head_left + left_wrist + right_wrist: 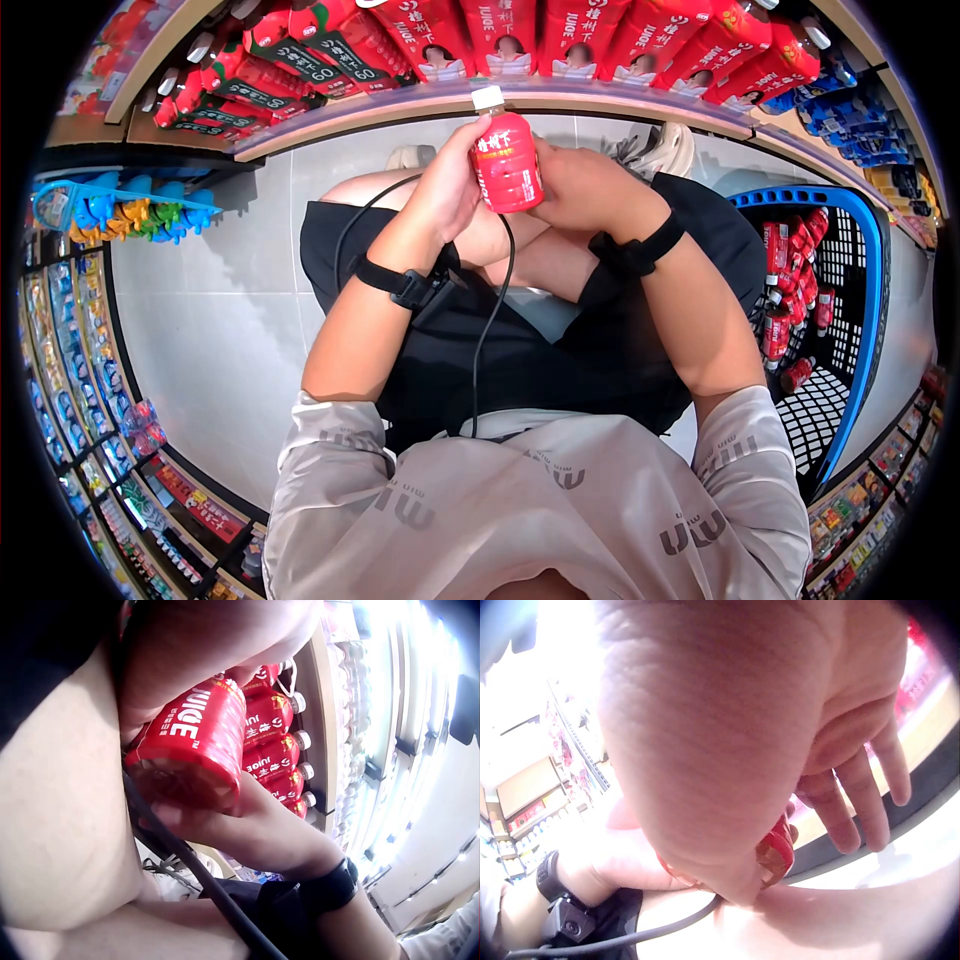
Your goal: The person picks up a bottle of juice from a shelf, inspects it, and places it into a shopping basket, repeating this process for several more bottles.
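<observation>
A small red juice bottle (508,165) with a white cap stands nearly upright, held in front of the shelf. My left hand (447,190) grips it from the left, thumb reaching up near the neck. On the other side, my right hand (580,190) holds the lower part of the bottle. From the left wrist, the bottle's base (180,784) shows, with the right thumb (169,815) beside it. The right wrist view has three fairly straight fingers (862,799) away from the bottle (776,851), which is mostly hidden behind the thumb.
Red juice bottles and cartons (500,40) line the shelf ahead. A blue-rimmed black basket (872,290) holding several red bottles (790,270) stands at the right. A cable (480,340) hangs across the lap. Blue hanging goods (120,205) are at the left.
</observation>
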`<state>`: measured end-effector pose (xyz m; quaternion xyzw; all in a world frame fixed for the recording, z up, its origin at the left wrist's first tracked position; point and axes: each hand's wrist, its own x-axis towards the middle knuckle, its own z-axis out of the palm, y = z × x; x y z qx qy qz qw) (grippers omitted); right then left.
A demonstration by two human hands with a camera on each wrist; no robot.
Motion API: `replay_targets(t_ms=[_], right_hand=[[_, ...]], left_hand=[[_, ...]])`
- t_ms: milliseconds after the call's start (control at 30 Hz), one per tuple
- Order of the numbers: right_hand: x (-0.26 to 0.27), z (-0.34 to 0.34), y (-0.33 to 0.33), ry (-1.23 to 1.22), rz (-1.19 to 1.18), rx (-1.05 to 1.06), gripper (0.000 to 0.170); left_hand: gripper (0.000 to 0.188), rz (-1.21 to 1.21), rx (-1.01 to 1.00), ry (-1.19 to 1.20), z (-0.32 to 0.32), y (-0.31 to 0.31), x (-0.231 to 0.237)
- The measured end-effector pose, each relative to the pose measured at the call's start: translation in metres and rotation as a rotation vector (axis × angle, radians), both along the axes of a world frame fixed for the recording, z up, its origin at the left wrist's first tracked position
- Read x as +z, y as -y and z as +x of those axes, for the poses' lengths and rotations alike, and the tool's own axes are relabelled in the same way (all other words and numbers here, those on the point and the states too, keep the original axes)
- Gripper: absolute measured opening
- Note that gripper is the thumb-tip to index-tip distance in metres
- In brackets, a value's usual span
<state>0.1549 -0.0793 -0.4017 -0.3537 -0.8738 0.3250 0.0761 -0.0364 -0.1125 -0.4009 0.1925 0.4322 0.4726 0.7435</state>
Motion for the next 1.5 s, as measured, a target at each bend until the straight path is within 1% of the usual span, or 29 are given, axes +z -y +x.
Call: replay_targets(t_ms=[67,133,167,233,267,333,367,433,500,567,633,667,700,767,800,900,933,967,1033,1100,1167,1233,1300,1333,1367,1400,1433,1467,1500], right_hand=[[0.000,-0.001,0.000,-0.004,-0.009,-0.003,0.062],[0.006,-0.005,-0.001,-0.030,-0.043,-0.030,0.071],[0.011,-0.006,0.000,-0.030,-0.046,-0.028,0.071],[0.024,-0.007,0.004,-0.187,-0.176,-0.030,0.083],[0.023,-0.010,0.005,-0.187,-0.178,-0.029,0.083],[0.019,-0.016,0.007,-0.433,-0.149,0.030,0.094],[0.016,-0.019,0.008,-0.433,-0.150,0.030,0.094],[0.010,-0.025,0.011,-0.566,-0.227,0.010,0.102],[0.007,-0.026,0.009,-0.562,-0.215,0.009,0.103],[0.009,-0.024,0.008,-0.546,-0.268,-0.001,0.104],[0.002,-0.024,0.009,-0.554,-0.255,-0.065,0.104],[0.006,-0.025,0.009,-0.561,-0.253,-0.108,0.104],[0.014,-0.021,0.009,-0.471,-0.240,-0.147,0.103],[0.045,-0.013,0.015,-0.374,-0.368,-0.206,0.092],[0.037,-0.009,0.017,-0.499,-0.289,-0.187,0.091],[0.053,0.008,0.023,-0.772,-0.431,-0.092,0.087],[0.061,0.017,0.026,-0.689,-0.521,-0.150,0.086],[0.071,0.028,0.033,-0.708,-0.487,-0.198,0.086],[0.099,0.057,0.049,-0.473,-0.465,-0.287,0.087],[0.108,0.090,0.064,-0.470,-0.498,-0.334,0.088],[0.105,0.122,0.081,-0.739,-0.495,-0.381,0.087],[0.091,0.152,0.095,-0.827,-0.283,-0.420,0.084],[0.089,0.173,0.120,-1.204,-0.497,-0.599,0.071],[0.078,0.183,0.131,-1.339,-0.518,-0.687,0.069],[0.064,0.195,0.138,-1.353,-0.401,-0.853,0.069],[0.051,0.208,0.143,-1.458,-0.361,-0.929,0.068],[0.048,0.218,0.147,-1.460,-0.296,-1.100,0.064],[0.032,0.235,0.148,-1.494,-0.291,-1.224,0.063],[0.019,0.254,0.153,-1.558,-0.321,-1.316,0.055]], left_hand=[[0.045,-0.010,0.015,-0.010,0.000,0.000,0.000],[0.049,-0.006,0.065,0.035,-0.001,-0.001,0.003],[0.049,-0.009,0.068,0.035,-0.003,-0.001,0.002],[0.053,-0.016,0.194,0.096,-0.004,-0.001,0.002],[0.054,-0.035,0.268,0.094,-0.003,-0.002,0.004],[0.054,-0.020,0.262,0.126,-0.010,0.000,0.008],[0.054,-0.003,0.254,0.159,-0.012,0.000,0.010],[0.057,-0.023,0.301,0.177,-0.011,0.001,0.013],[0.060,-0.031,0.322,0.262,-0.011,0.002,0.013],[0.059,-0.016,0.301,0.255,-0.009,0.003,0.014],[0.056,0.039,0.298,0.240,-0.004,0.001,0.017],[0.059,0.079,0.276,0.248,-0.005,-0.001,0.014],[0.058,0.116,0.274,0.216,-0.005,0.001,0.012],[0.057,0.199,0.260,0.156,-0.006,0.003,0.008],[0.057,0.227,0.200,0.190,-0.006,0.005,0.009],[0.059,0.269,0.056,0.220,-0.004,0.015,0.014],[0.059,0.278,-0.034,0.175,-0.001,0.018,0.019],[0.061,0.285,-0.118,0.133,0.006,0.020,0.024],[0.070,0.369,-0.220,-0.089,0.027,0.023,0.039],[0.085,0.453,-0.403,-0.243,0.054,0.021,0.065],[0.091,0.541,-0.532,-0.324,0.088,0.018,0.088],[0.085,0.628,-0.737,-0.235,0.131,0.003,0.110],[0.075,0.743,-0.870,-0.388,0.174,-0.008,0.117],[0.070,0.739,-0.896,-0.424,0.200,-0.008,0.121],[0.074,0.647,-0.999,-0.464,0.227,-0.011,0.122],[0.076,0.511,-1.091,-0.450,0.252,-0.009,0.122],[0.077,0.374,-1.176,-0.437,0.277,-0.006,0.120],[0.082,0.526,-1.170,-0.416,0.301,-0.003,0.105],[0.087,0.676,-1.161,-0.396,0.323,0.002,0.082]])
